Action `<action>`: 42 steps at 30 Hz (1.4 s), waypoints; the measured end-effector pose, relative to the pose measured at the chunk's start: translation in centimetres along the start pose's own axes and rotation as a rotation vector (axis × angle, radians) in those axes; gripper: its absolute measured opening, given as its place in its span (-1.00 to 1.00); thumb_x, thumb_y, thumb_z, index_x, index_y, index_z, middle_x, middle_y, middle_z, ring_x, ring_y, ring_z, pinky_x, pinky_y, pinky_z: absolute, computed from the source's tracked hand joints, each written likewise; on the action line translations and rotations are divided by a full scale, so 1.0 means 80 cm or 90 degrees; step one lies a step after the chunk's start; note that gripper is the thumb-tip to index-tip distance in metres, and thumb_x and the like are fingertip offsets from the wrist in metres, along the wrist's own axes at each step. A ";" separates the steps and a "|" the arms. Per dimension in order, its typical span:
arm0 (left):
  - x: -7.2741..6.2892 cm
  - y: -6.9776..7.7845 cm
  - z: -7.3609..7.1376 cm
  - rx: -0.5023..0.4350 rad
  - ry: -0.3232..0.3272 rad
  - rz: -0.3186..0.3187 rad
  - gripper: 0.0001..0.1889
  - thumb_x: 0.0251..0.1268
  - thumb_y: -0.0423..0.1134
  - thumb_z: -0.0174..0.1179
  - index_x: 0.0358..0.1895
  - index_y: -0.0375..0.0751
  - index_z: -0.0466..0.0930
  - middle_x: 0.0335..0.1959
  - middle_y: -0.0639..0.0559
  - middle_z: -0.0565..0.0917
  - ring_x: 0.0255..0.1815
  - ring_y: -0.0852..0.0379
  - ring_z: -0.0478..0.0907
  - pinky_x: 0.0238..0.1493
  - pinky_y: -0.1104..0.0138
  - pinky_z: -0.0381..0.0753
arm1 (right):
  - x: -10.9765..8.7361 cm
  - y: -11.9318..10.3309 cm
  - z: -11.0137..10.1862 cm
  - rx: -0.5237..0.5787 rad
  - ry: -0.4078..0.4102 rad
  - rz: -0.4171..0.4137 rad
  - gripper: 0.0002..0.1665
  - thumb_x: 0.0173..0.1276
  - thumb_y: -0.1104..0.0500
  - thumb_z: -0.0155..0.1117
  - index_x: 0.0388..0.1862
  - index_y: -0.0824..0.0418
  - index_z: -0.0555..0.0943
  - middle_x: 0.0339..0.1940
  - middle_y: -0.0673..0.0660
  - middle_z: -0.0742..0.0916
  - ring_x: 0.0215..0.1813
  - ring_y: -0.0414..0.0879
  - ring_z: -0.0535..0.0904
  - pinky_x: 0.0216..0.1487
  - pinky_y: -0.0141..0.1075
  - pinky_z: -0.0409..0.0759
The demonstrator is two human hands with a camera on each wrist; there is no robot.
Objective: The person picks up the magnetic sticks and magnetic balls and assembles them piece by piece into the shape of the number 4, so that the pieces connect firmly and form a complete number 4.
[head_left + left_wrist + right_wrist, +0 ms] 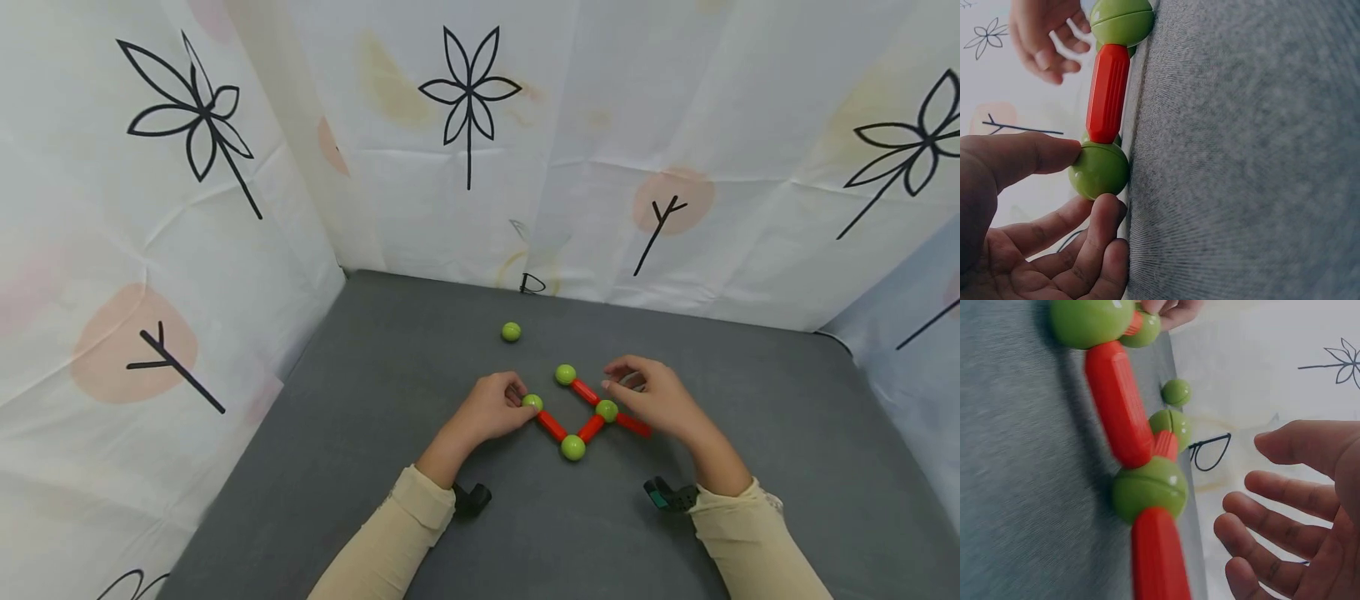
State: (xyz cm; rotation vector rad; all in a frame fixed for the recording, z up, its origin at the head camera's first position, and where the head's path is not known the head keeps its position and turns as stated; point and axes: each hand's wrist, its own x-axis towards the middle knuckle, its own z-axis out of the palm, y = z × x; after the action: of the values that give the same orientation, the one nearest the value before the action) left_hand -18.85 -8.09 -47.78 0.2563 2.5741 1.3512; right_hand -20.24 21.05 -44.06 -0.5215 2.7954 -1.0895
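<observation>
A joined chain of green balls and red rods lies on the grey table. My left hand (489, 410) pinches the green ball (1099, 170) at its left end between thumb and fingers. From there a red rod (552, 426) runs to the nearest ball (573, 448), and another rod (591, 429) leads to a ball (606, 411) on the right. That right ball bears a rod (585, 392) with an end ball (566, 374), plus a rod (634, 426) whose outer end has no ball. Beside it, my right hand (1297, 519) hovers with fingers spread, holding nothing.
A loose green ball (511, 332) sits farther back on the grey table (360, 375). White cloth (420, 217) with drawn flowers hangs along the back and both sides. Each wrist wears a dark camera strap.
</observation>
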 end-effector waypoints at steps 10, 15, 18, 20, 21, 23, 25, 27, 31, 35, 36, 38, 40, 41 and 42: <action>0.002 -0.004 0.001 0.008 -0.001 0.003 -0.78 0.37 -0.10 0.44 -0.12 -0.14 0.70 -0.21 0.00 0.71 -0.32 0.16 0.61 -0.26 0.26 0.65 | 0.053 -0.021 0.003 0.028 -0.042 -0.062 -0.66 0.59 0.10 0.33 0.21 0.25 0.69 0.14 0.26 0.77 0.05 0.14 0.72 0.01 -0.02 0.72; 0.003 -0.006 0.001 0.009 -0.004 0.003 -0.79 0.39 -0.08 0.42 -0.12 -0.13 0.70 -0.24 0.03 0.70 -0.35 0.17 0.61 -0.27 0.27 0.64 | 0.083 -0.031 0.000 0.031 -0.065 -0.082 -0.66 0.60 0.10 0.32 0.22 0.24 0.68 0.15 0.26 0.77 0.10 0.16 0.72 0.06 0.05 0.71; 0.003 -0.006 0.000 0.004 -0.008 0.008 -0.79 0.39 -0.10 0.42 -0.12 -0.15 0.70 -0.26 0.03 0.69 -0.36 0.17 0.61 -0.28 0.28 0.63 | 0.100 -0.036 0.002 0.032 -0.081 -0.078 -0.64 0.60 0.09 0.32 0.24 0.23 0.67 0.17 0.27 0.75 0.13 0.17 0.71 0.06 0.05 0.71; 0.003 -0.006 -0.001 -0.001 -0.010 0.010 -0.79 0.39 -0.11 0.43 -0.12 -0.16 0.70 -0.27 0.02 0.69 -0.36 0.16 0.61 -0.29 0.28 0.63 | 0.111 -0.038 0.006 0.036 -0.088 -0.078 -0.62 0.59 0.10 0.33 0.26 0.23 0.65 0.17 0.28 0.74 0.14 0.19 0.70 0.06 0.05 0.70; 0.003 -0.006 -0.001 -0.003 -0.010 0.011 -0.79 0.38 -0.12 0.43 -0.12 -0.17 0.70 -0.27 0.02 0.70 -0.37 0.16 0.61 -0.30 0.28 0.63 | 0.117 -0.039 0.008 0.039 -0.091 -0.078 -0.61 0.58 0.10 0.34 0.28 0.23 0.64 0.17 0.29 0.74 0.15 0.19 0.70 0.06 0.05 0.70; 0.003 -0.006 -0.001 -0.006 -0.011 0.010 -0.79 0.38 -0.12 0.43 -0.11 -0.17 0.70 -0.27 0.02 0.70 -0.36 0.16 0.61 -0.30 0.28 0.63 | 0.128 -0.040 0.015 0.047 -0.096 -0.084 -0.58 0.57 0.12 0.35 0.31 0.25 0.62 0.17 0.32 0.72 0.16 0.22 0.69 0.08 0.08 0.70; 0.003 -0.007 0.000 -0.007 -0.011 0.011 -0.79 0.38 -0.13 0.43 -0.11 -0.17 0.70 -0.26 0.01 0.71 -0.35 0.16 0.62 -0.29 0.28 0.64 | 0.138 -0.040 0.022 0.051 -0.101 -0.092 -0.55 0.57 0.14 0.35 0.34 0.29 0.60 0.18 0.37 0.70 0.18 0.25 0.68 0.11 0.11 0.69; 0.003 -0.007 0.000 -0.006 -0.012 0.011 -0.79 0.39 -0.12 0.43 -0.10 -0.17 0.70 -0.26 0.02 0.71 -0.34 0.17 0.62 -0.28 0.28 0.64 | 0.148 -0.039 0.031 0.050 -0.107 -0.098 -0.52 0.57 0.15 0.35 0.35 0.34 0.58 0.21 0.40 0.69 0.20 0.27 0.67 0.13 0.12 0.69; 0.003 -0.008 0.000 -0.006 -0.014 0.011 -0.79 0.39 -0.12 0.42 -0.10 -0.17 0.70 -0.27 0.03 0.71 -0.35 0.18 0.62 -0.27 0.27 0.65 | 0.165 -0.040 0.045 0.047 -0.118 -0.100 -0.50 0.56 0.15 0.35 0.35 0.38 0.57 0.24 0.41 0.68 0.21 0.28 0.67 0.10 0.09 0.70; 0.003 -0.009 -0.001 -0.007 -0.015 0.011 -0.79 0.40 -0.11 0.42 -0.11 -0.15 0.70 -0.26 0.04 0.71 -0.34 0.19 0.62 -0.25 0.27 0.65 | 0.179 -0.047 0.056 0.057 -0.140 -0.093 -0.52 0.54 0.17 0.37 0.33 0.36 0.59 0.22 0.39 0.68 0.19 0.28 0.69 0.06 0.07 0.71; 0.003 -0.008 -0.001 -0.007 -0.016 0.011 -0.79 0.40 -0.11 0.42 -0.11 -0.15 0.70 -0.26 0.04 0.71 -0.34 0.19 0.62 -0.25 0.27 0.65 | 0.182 -0.048 0.059 0.056 -0.146 -0.093 -0.53 0.54 0.16 0.36 0.33 0.35 0.59 0.22 0.38 0.68 0.19 0.27 0.69 0.06 0.05 0.71; 0.003 -0.008 -0.002 -0.010 -0.016 0.011 -0.79 0.40 -0.11 0.41 -0.10 -0.15 0.70 -0.26 0.03 0.72 -0.35 0.18 0.63 -0.26 0.26 0.65 | 0.189 -0.051 0.064 0.053 -0.157 -0.091 -0.53 0.54 0.16 0.37 0.33 0.34 0.59 0.22 0.37 0.68 0.18 0.26 0.70 0.08 0.04 0.71; 0.003 -0.008 -0.002 -0.013 -0.017 0.011 -0.79 0.40 -0.11 0.41 -0.10 -0.15 0.70 -0.25 0.03 0.72 -0.34 0.18 0.63 -0.26 0.26 0.66 | 0.194 -0.051 0.069 0.044 -0.163 -0.089 -0.52 0.54 0.16 0.37 0.33 0.34 0.59 0.23 0.37 0.68 0.18 0.25 0.71 0.10 0.04 0.72; 0.003 -0.008 -0.002 -0.015 -0.017 0.012 -0.79 0.40 -0.11 0.41 -0.09 -0.14 0.70 -0.24 0.03 0.73 -0.34 0.19 0.63 -0.26 0.26 0.66 | 0.196 -0.052 0.071 0.039 -0.165 -0.088 -0.52 0.54 0.15 0.37 0.33 0.33 0.59 0.24 0.36 0.67 0.19 0.24 0.70 0.10 0.03 0.72; 0.003 -0.008 -0.002 -0.016 -0.017 0.013 -0.79 0.41 -0.10 0.40 -0.09 -0.14 0.70 -0.23 0.03 0.73 -0.33 0.19 0.64 -0.25 0.26 0.66 | 0.199 -0.051 0.073 0.033 -0.165 -0.088 -0.52 0.54 0.15 0.38 0.33 0.33 0.59 0.25 0.36 0.66 0.19 0.24 0.70 0.10 0.02 0.72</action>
State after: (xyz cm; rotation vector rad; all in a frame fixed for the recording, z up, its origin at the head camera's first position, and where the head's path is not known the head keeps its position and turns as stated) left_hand -19.17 -8.50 -48.23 0.2954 2.5374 1.3763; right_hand -32.74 8.96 -45.10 -0.7975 2.5321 -1.0319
